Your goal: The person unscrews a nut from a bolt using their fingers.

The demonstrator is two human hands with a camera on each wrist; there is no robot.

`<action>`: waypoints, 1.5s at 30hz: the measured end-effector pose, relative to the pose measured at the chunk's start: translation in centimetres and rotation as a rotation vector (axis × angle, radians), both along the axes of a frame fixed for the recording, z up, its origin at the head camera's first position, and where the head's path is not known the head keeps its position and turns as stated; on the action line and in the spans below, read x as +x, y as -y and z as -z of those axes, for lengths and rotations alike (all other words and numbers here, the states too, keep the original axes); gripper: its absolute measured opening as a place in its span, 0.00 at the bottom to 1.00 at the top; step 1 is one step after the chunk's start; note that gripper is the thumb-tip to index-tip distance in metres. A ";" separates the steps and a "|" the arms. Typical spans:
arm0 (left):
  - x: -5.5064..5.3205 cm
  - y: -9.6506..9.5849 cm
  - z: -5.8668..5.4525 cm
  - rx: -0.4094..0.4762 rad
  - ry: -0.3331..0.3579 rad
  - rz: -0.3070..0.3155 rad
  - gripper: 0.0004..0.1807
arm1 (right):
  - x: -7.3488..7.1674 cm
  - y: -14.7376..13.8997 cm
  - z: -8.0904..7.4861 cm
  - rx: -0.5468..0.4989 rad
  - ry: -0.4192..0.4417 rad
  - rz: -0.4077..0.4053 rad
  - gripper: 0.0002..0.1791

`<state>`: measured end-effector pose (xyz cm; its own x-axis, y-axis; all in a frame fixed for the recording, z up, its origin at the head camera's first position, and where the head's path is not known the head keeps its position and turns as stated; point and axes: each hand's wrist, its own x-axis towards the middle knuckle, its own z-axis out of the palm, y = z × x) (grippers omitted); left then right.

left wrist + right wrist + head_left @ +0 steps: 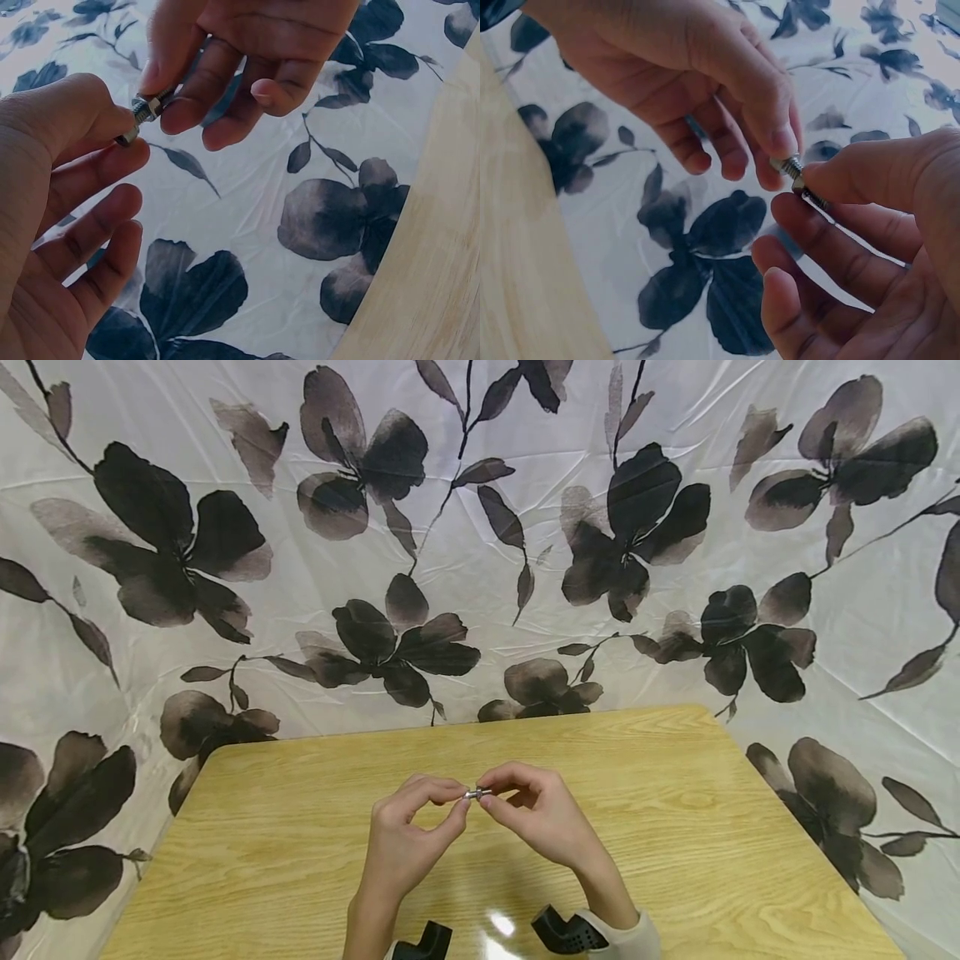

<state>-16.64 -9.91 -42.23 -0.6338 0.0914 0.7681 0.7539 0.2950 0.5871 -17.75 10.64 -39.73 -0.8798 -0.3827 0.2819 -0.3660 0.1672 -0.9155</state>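
Note:
Between both hands, above the table, is a small silver bolt [790,164] with a nut [154,106] on its threaded shank. My left hand [411,835] pinches the bolt's head end between thumb and forefinger. From the other side, my right hand [546,814] pinches at the nut with thumb and forefinger, and the threaded tip sticks out past it in the right wrist view. The remaining fingers of both hands are loosely bent. Fingertips partly cover the bolt head and the nut.
A wood-grain table [285,843] lies under the hands. Behind it and at its sides hangs a white cloth [510,568] with dark flowers. Black devices [566,932] are worn at both wrists. Light glares off the tabletop near the front.

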 end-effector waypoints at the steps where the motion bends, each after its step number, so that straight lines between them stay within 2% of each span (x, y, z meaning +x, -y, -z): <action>1: 0.0 0.0 0.0 0.001 -0.003 0.000 0.13 | 0.0 0.0 0.0 -0.003 -0.002 -0.002 0.09; 8: 0.0 0.0 -0.1 0.007 -0.004 -0.006 0.13 | 0.0 0.0 0.0 -0.042 -0.040 -0.008 0.08; 15: -0.1 0.0 -0.1 0.011 -0.031 -0.014 0.14 | -0.1 0.0 0.2 -0.147 -0.118 -0.041 0.10; 19: 0.0 0.0 -0.2 0.014 -0.034 -0.026 0.14 | -0.2 0.1 0.2 -0.179 -0.113 -0.012 0.13; 23: 0.0 0.0 -0.3 0.017 -0.040 -0.028 0.14 | -0.2 0.1 0.0 -0.147 -0.056 0.052 0.11; 27: -0.1 -0.1 -0.2 0.020 -0.049 -0.023 0.14 | -0.1 0.1 -0.1 -0.070 0.016 0.089 0.10; 33: -0.1 -0.2 -0.2 0.021 -0.044 -0.008 0.14 | -0.2 0.0 -0.1 -0.008 0.052 0.054 0.12; 45: 0.0 -0.1 -0.1 0.011 -0.019 -0.016 0.13 | -0.1 0.0 0.0 -0.029 0.027 0.004 0.09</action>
